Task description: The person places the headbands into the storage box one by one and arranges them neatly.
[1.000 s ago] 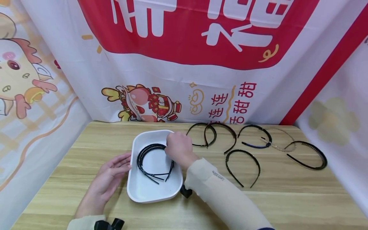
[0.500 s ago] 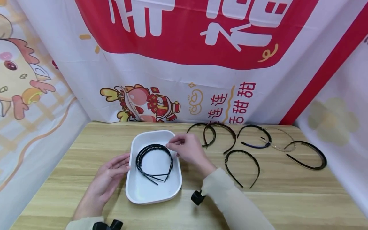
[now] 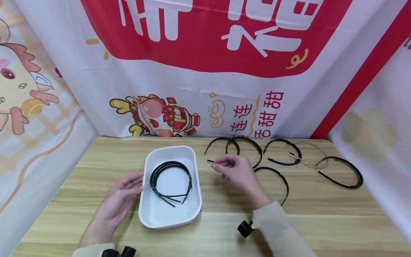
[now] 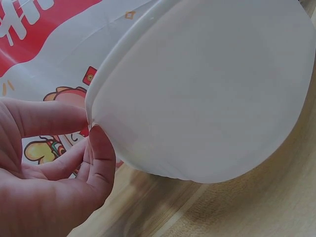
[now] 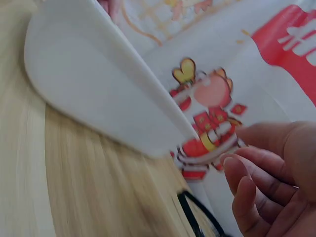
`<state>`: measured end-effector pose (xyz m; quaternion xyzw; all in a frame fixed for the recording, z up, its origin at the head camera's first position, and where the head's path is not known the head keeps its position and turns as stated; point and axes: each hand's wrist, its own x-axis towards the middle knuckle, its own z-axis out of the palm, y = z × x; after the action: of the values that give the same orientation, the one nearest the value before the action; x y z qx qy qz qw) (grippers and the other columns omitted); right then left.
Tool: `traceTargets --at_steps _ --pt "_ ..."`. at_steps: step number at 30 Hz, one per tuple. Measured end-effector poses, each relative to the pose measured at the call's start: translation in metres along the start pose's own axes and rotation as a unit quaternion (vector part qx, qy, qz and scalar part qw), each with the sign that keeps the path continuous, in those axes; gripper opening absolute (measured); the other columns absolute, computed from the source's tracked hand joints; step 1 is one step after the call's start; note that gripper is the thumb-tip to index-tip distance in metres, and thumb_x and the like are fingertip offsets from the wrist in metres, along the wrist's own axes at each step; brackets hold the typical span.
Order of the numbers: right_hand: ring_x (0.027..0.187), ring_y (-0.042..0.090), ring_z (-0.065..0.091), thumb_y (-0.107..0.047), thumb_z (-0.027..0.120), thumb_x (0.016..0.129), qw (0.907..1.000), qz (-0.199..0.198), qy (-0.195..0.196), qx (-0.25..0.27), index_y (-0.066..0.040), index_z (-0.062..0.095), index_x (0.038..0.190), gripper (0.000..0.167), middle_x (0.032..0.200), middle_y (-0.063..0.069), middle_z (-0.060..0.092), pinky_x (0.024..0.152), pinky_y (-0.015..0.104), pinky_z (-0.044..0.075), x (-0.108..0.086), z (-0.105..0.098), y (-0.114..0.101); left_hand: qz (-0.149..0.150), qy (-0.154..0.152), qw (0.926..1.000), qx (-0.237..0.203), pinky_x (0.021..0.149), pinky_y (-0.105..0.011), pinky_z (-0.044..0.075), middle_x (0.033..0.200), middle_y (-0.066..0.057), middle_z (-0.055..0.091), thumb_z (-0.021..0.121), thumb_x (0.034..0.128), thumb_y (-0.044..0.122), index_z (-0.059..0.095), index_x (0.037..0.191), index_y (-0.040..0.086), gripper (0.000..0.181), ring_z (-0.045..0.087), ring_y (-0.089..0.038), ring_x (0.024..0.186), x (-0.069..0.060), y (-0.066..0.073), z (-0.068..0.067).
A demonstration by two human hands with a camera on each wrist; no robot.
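I have one smooth white plastic tray (image 3: 146, 217), a deep rectangle with rounded corners, on the pale wood-grain table (image 3: 218, 232). The person's left hand (image 3: 120, 196) is at its left side; on the left wrist feed I see the thumb and forefinger tips pinching the thin rim. Inside the tray, slim black toothed headbands (image 3: 155, 178) nest in a loose ring, their ends crossing towards me. I make out at least three, but they overlap too closely for a sure count.

The person's right hand (image 3: 239, 175) is to the right of the tray, fingers softly bent, thumb and forefinger slightly apart; my right wrist feed shows them holding nothing.

Outside the tray I count six more arches on the wood: a narrow black toothed headband (image 3: 221, 139), a broader brownish-black headband (image 3: 257, 145) overlapping it, a black headband with a blue end (image 3: 298, 151), a thin see-through headband (image 3: 324, 153), a thick black headband (image 3: 358, 175) at far right, and a dark toothed headband (image 3: 285, 184) partly hidden by the right hand and wrist. The see-through one overlaps both its neighbours. I count two cream fabric sleeves (image 3: 282, 228); behind, white cloth (image 3: 192, 84) hangs with soft creases.
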<state>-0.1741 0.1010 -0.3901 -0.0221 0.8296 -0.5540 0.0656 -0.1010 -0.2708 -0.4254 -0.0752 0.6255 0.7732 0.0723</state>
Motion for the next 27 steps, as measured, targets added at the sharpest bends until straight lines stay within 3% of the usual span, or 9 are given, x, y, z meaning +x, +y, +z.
traceTargets --at_steps 8,13,21,27 --pt "0.084 0.032 0.074 -0.039 0.086 0.092 0.9993 0.017 0.033 -0.009 -0.018 0.081 0.112 0.030 0.097 0.007 0.079 0.062 0.032 0.059 -0.010 -0.043 0.035 0.002 0.001 1.0000 0.000 0.104 -0.019 0.057 0.124 0.009 0.073 0.061 0.1010 -0.007 0.058 0.136 0.015 0.041 0.068 -0.006 0.117 -0.001 0.000 0.001" --pt "0.082 0.021 0.072 -0.038 0.084 0.095 0.9975 0.028 0.063 -0.016 -0.012 0.079 0.119 0.036 0.100 0.007 0.079 0.066 0.028 0.061 -0.017 -0.072 0.051 -0.001 0.005 1.0000 0.003 0.104 -0.019 0.057 0.124 0.009 0.072 0.061 0.1011 -0.006 0.058 0.136 0.015 0.041 0.067 -0.006 0.118 -0.002 0.001 0.001" --pt "0.092 0.013 0.073 -0.047 0.081 0.096 0.9915 0.034 0.103 -0.071 -0.013 0.074 0.132 0.050 0.114 0.004 0.078 0.077 0.027 0.064 -0.031 -0.114 0.081 -0.009 0.010 0.9999 0.007 0.105 -0.019 0.056 0.124 0.009 0.071 0.062 0.1008 -0.005 0.056 0.139 0.013 0.043 0.066 -0.005 0.118 -0.002 0.002 0.002" --pt "0.092 -0.001 0.065 -0.053 0.077 0.097 0.9822 0.061 0.142 -0.107 -0.014 0.072 0.135 0.055 0.114 -0.003 0.076 0.077 0.017 0.057 -0.036 -0.140 0.095 -0.006 0.009 0.9999 0.007 0.104 -0.020 0.057 0.124 0.009 0.071 0.062 0.1008 -0.005 0.057 0.139 0.012 0.043 0.067 -0.006 0.117 -0.002 0.003 0.002"
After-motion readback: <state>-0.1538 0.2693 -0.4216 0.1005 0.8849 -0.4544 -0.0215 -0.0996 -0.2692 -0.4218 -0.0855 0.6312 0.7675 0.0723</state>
